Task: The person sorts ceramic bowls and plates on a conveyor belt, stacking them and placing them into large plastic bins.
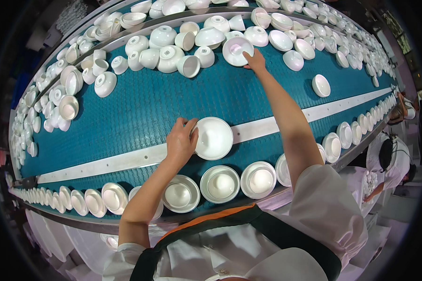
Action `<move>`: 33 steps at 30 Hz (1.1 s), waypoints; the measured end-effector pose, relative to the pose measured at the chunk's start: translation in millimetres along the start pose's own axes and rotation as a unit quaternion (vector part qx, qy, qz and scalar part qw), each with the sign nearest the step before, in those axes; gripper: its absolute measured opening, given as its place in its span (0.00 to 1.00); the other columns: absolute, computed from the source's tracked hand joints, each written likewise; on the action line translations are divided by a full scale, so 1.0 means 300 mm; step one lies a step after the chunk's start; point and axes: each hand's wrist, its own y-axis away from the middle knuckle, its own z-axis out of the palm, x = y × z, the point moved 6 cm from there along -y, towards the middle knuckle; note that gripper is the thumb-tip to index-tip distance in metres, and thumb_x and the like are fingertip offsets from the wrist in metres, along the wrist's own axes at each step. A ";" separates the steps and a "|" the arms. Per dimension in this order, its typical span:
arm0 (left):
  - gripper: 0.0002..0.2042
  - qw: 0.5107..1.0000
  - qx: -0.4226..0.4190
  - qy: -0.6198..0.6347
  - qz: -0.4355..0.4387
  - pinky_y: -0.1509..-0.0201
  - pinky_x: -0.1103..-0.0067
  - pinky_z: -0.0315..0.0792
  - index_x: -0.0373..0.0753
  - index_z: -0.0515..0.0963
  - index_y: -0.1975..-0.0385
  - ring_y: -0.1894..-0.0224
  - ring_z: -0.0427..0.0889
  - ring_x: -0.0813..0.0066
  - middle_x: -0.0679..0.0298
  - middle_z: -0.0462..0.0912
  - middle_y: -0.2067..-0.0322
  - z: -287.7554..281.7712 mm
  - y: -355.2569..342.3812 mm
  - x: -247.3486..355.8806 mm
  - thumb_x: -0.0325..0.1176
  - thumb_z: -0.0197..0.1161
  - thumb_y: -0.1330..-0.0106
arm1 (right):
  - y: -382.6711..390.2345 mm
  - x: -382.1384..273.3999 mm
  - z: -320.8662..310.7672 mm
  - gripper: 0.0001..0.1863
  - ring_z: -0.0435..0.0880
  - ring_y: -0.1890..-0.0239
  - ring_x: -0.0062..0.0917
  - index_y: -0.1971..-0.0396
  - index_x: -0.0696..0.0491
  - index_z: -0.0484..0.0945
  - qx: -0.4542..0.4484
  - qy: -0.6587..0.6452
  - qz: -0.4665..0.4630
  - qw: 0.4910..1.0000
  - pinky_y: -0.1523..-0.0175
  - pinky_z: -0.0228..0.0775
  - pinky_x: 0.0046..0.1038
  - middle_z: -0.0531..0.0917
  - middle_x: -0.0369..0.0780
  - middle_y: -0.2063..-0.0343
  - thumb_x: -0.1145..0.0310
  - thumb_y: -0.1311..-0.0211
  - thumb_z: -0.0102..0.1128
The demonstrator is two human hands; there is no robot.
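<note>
My left hand (181, 139) grips the left rim of a white bowl (214, 138), which is held upright over the metal divider strip with its inside facing up. Stretched out to the far side, my right hand (255, 61) has its fingers closed on the rim of another white bowl (237, 50) at the edge of a loose pile. Closest to me, a row of white bowls with smaller pieces inside them, such as the nested set (220, 184), stands along the near lane. My right forearm covers part of that row.
Loose white bowls and cups (171, 58) lie jumbled across the far side of the teal conveyor belt (140, 112). A single bowl (321, 85) rests right of my right forearm. The metal divider (103, 165) splits the belt lengthwise. Another person (389, 157) is at the right edge.
</note>
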 end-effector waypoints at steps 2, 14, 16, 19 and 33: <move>0.11 0.995 -0.018 0.079 -0.051 0.68 0.65 0.70 0.35 0.71 0.58 0.71 0.77 0.49 0.45 0.77 0.73 0.110 -0.006 -0.010 0.30 0.53 0.40 | -0.006 -0.001 0.027 0.20 0.81 0.80 0.27 0.55 0.63 0.69 -0.057 -0.101 0.026 0.993 0.82 0.73 0.22 0.78 0.46 0.69 0.67 0.46 0.51; 0.13 0.998 0.017 -0.001 -0.064 0.59 0.67 0.70 0.32 0.71 0.57 0.62 0.75 0.47 0.46 0.74 0.61 0.047 -0.401 -0.180 0.31 0.52 0.39 | 0.561 -0.223 -0.268 0.21 0.79 0.81 0.24 0.55 0.53 0.70 -0.512 0.003 -0.090 0.854 0.75 0.73 0.25 0.77 0.41 0.76 0.64 0.49 0.60; 0.19 0.988 0.079 -0.130 -0.009 0.51 0.67 0.66 0.32 0.66 0.51 0.52 0.70 0.47 0.45 0.69 0.52 -0.021 -0.521 -0.267 0.23 0.52 0.44 | 0.467 -0.240 -0.255 0.23 0.80 0.74 0.26 0.52 0.52 0.69 -0.479 0.006 -0.150 0.865 0.69 0.73 0.27 0.77 0.43 0.72 0.62 0.49 0.61; 0.29 0.972 0.012 -0.232 0.033 0.41 0.66 0.60 0.34 0.59 0.44 0.43 0.62 0.51 0.47 0.60 0.44 -0.001 -0.667 -0.365 0.22 0.55 0.50 | 0.210 -0.289 -0.183 0.29 0.76 0.56 0.35 0.46 0.52 0.65 -0.346 0.053 -0.270 0.897 0.54 0.70 0.33 0.75 0.47 0.58 0.60 0.49 0.62; 0.36 0.925 0.080 -0.340 -0.149 0.51 0.62 0.64 0.34 0.65 0.50 0.49 0.66 0.60 0.52 0.68 0.53 0.126 -0.512 -0.286 0.52 0.66 0.56 | 0.120 -0.054 -0.088 0.49 0.65 0.46 0.45 0.41 0.49 0.57 -0.155 0.178 -0.404 0.884 0.43 0.59 0.39 0.65 0.51 0.47 0.63 0.69 0.73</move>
